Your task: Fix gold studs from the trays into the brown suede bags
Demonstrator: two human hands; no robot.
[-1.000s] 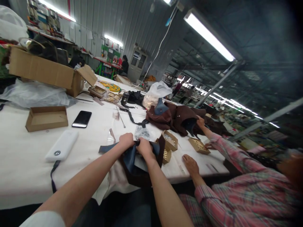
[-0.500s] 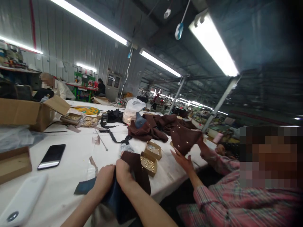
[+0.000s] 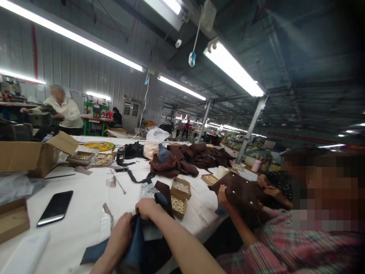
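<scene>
My left hand (image 3: 122, 230) is closed on a soft piece (image 3: 134, 245) that looks like leather or fabric, blue on one side and dark brown on the other. Just to its right, my right hand (image 3: 148, 208) grips the same piece, its fingers wrapped over the upper edge. A brown flap (image 3: 164, 192) of it stands up beyond my right hand, and a blue strip (image 3: 92, 252) lies on the table left of my left wrist. What my fingertips press on is hidden. A small box of gold-coloured studs (image 3: 178, 205) sits right of my right hand, with a box of silvery studs (image 3: 181, 186) behind it.
A person in a plaid sleeve (image 3: 259, 258) at right holds a brown studded piece (image 3: 242, 190). Brown pieces (image 3: 182, 156) are heaped at the back. A black phone (image 3: 55, 207), a white device (image 3: 25, 251) and a cardboard box (image 3: 23, 156) stand left.
My view has tilted up slightly. My hands stay on the piece and have shifted; more blue shows. The neighbour's brown piece is now spread lower and farther right. A background person has straightened up.
</scene>
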